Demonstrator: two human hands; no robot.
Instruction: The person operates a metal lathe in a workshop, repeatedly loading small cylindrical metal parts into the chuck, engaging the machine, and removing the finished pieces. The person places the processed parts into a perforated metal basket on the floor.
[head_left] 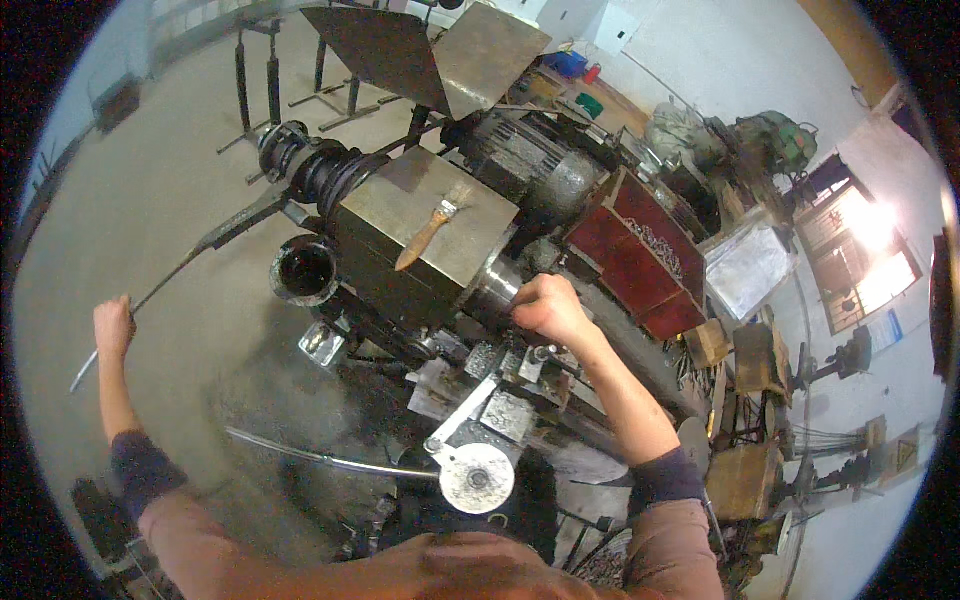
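My left hand point(115, 326), stretched far out to the left, is wrapped round a long thin metal lever point(236, 226). This lever slants up to the rear end of a lathe-like machine's spindle point(312, 168). At the front end, my right hand point(552, 308) is closed with its fingertips at the face of a round, shiny metal chuck point(492, 284). Whatever those fingers hold, if anything, is hidden. Below that hand sits a tool post point(535, 362) on a greasy slide. A wooden-handled brush point(428, 234) lies on the flat metal headstock cover point(385, 205) between my hands.
A pale round disc point(478, 480) with a crank arm stands close to my body, and a long bar point(320, 458) sticks out left of it. Behind the chuck are a finned motor point(535, 165) and a red tray point(630, 250) of small metal parts. Wooden boxes point(745, 480) stand right.
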